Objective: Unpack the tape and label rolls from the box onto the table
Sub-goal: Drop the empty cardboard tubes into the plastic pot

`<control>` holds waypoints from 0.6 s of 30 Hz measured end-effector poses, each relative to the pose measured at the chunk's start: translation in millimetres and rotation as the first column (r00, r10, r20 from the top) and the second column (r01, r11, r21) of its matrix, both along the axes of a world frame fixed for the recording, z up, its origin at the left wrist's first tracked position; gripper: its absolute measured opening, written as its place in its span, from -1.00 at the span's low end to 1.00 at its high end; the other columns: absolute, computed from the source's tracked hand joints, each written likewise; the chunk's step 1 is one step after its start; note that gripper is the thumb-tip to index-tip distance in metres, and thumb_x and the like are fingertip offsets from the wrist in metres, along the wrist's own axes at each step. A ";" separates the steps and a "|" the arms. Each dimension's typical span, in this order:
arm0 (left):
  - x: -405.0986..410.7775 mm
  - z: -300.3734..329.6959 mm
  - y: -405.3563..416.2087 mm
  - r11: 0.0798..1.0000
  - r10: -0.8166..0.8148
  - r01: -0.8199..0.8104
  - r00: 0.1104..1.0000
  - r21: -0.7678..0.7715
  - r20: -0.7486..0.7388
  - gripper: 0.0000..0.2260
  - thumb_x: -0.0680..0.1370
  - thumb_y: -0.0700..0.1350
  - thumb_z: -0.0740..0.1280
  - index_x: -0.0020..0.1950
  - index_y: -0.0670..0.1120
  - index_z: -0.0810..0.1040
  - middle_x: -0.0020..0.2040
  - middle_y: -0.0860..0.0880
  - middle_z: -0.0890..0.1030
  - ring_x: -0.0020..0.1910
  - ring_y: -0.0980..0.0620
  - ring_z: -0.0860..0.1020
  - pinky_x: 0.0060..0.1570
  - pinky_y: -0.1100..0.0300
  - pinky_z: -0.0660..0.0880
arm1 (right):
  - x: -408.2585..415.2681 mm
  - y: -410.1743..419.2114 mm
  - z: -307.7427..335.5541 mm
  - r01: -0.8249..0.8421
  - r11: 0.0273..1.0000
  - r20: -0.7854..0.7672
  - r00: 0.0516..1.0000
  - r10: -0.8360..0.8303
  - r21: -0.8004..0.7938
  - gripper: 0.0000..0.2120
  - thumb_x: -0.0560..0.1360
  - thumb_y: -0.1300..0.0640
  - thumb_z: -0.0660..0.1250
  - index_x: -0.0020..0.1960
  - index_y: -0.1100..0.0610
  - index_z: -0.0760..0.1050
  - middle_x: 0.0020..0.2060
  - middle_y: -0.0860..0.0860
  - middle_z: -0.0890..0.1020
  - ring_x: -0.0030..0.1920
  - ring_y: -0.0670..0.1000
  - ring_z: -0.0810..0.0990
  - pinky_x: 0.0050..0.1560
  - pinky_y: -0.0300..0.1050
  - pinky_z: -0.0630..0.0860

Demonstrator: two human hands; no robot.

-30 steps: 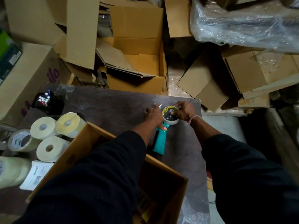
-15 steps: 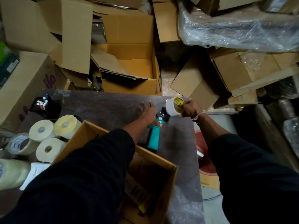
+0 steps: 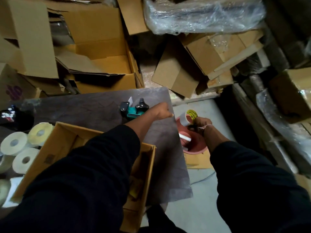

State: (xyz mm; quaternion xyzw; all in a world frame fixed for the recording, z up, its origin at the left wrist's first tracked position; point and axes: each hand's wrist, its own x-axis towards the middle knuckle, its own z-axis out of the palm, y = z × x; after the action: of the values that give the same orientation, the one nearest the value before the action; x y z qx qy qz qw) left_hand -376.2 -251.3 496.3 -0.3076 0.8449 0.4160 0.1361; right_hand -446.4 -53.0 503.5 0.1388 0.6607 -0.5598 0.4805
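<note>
My right hand [image 3: 201, 124] grips a near-empty tape roll [image 3: 187, 117] with a yellow inner label, held off the table's right edge above a pink bin [image 3: 196, 145]. My left hand [image 3: 160, 111] hovers over the dark table [image 3: 94, 108], fingers curled, beside the teal tape dispenser [image 3: 133, 108] lying there with no roll on it. The open cardboard box [image 3: 64, 137] stands on the table under my left arm. Three white and pale-yellow label rolls [image 3: 16, 143] lie on the table to the box's left.
Empty cartons [image 3: 101, 52] are piled beyond the table's far edge. A plastic-wrapped bundle [image 3: 202, 14] lies at the top right. A black object [image 3: 11, 116] sits at the table's left. More tape rolls [image 3: 4, 189] show at the far left edge.
My right hand pulled the tape roll off the dispenser and carried it right and down over the pink bin. My left hand let go of the dispenser, which stays on the table.
</note>
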 end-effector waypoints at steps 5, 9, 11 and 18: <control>-9.9 -6.6 34.0 0.997 -0.067 0.064 0.995 0.031 0.077 -0.77 0.59 -0.07 0.39 0.14 -0.20 0.61 0.05 -0.14 0.64 0.05 -0.09 0.60 0.05 0.08 0.56 | -20.6 10.0 -12.0 0.179 0.964 -0.135 0.979 -0.155 0.195 -0.93 0.53 0.34 0.30 -0.08 0.33 0.55 -0.43 0.20 0.67 -0.65 0.02 0.57 -0.66 -0.18 0.46; -8.7 -11.4 43.2 0.998 -0.041 0.037 0.997 0.048 0.070 -0.77 0.58 -0.04 0.40 0.09 -0.20 0.63 0.01 -0.17 0.67 0.01 -0.13 0.63 -0.03 0.06 0.55 | -25.8 33.0 -18.4 0.057 0.984 -0.121 0.992 -0.037 0.169 -0.80 0.63 0.22 0.14 -0.15 0.16 0.43 -0.29 0.14 0.64 -0.60 -0.05 0.60 -0.63 -0.15 0.53; -4.9 -10.3 43.4 0.997 -0.003 -0.001 0.999 0.071 0.045 -0.80 0.59 -0.05 0.40 0.06 -0.18 0.63 -0.10 -0.12 0.64 -0.11 -0.08 0.60 -0.19 0.11 0.50 | -26.9 31.6 -19.3 0.007 0.986 -0.091 0.996 0.008 0.167 -0.80 0.65 0.22 0.12 -0.13 0.16 0.42 -0.17 0.16 0.58 -0.46 0.08 0.65 -0.61 -0.18 0.53; 31.2 9.5 30.5 0.990 0.091 -0.085 0.995 0.114 -0.049 -0.84 0.59 -0.06 0.40 0.01 -0.16 0.59 -0.19 -0.08 0.57 -0.26 0.04 0.51 -0.24 0.15 0.48 | -26.3 2.8 -49.9 -0.070 0.976 -0.192 0.975 0.111 0.208 -0.80 0.51 0.26 0.19 -0.18 0.27 0.54 -0.26 0.24 0.63 -0.37 0.12 0.60 -0.29 -0.06 0.60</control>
State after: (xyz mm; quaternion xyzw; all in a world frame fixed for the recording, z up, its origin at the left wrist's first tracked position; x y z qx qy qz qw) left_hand -345.0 -220.8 505.8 -0.3254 0.8092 0.4763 0.1117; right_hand -472.7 -50.3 453.6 0.0985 0.7647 -0.4790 0.4196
